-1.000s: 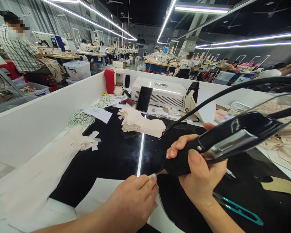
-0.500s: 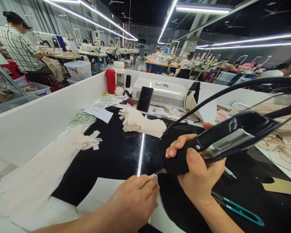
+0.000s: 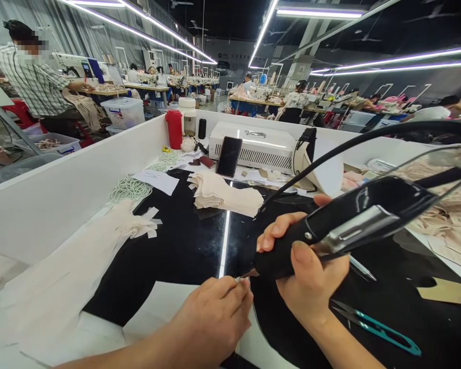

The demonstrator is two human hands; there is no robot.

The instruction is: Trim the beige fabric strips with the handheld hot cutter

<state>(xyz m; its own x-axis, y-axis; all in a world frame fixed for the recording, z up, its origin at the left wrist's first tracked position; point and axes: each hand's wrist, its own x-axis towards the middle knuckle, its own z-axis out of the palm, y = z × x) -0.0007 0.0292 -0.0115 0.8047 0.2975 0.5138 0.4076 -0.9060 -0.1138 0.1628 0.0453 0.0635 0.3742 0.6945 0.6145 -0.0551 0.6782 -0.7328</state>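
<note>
My right hand is wrapped around a bulky black corded hand tool with a silver metal lever along its side. Its narrow coppery tip points down-left, right at the fingertips of my left hand. Those fingers are pinched on a small pale piece, mostly hidden by them. Beneath my left hand lies a white sheet on the black work surface. Teal thread snips and a pen-like tool rest to the right of my right wrist.
A stack of cream fabric pieces lies ahead; longer cream fabric spreads left beside green cord. Toward the back stand a phone, a white vented box and a red cup. A thick black cable arches across the right.
My right hand and the black tool have shifted slightly left, bringing the tip closer over my left fingertips. The snips show more fully. My left hand stays nearly still.
</note>
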